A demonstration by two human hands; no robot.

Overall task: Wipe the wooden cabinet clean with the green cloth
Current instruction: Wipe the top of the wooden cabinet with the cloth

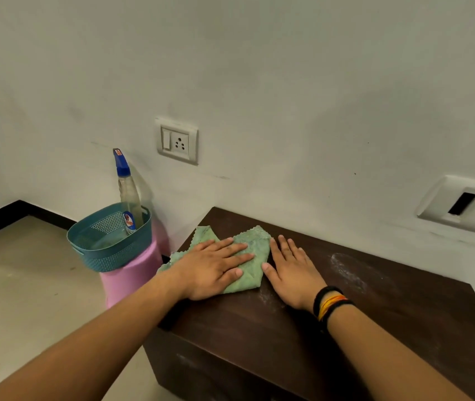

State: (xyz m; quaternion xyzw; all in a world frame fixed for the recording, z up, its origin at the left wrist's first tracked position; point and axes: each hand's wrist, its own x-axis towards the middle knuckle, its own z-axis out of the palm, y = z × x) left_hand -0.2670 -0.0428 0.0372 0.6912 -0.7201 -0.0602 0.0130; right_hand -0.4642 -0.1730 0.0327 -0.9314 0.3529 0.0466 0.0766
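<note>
Dim, soft indoor light; wide-angle bowing at edges, perhaps slightly blurred.

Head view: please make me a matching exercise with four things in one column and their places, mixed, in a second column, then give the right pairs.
Things:
1. green cloth
2. spray bottle
3. blue basket
4. white dust patch

Places:
A. on the pink stool
B. on the cabinet top, right of the right hand
C. under the left hand
D. standing in the basket

Pairs: 1-C, 2-D, 3-A, 4-B
</note>
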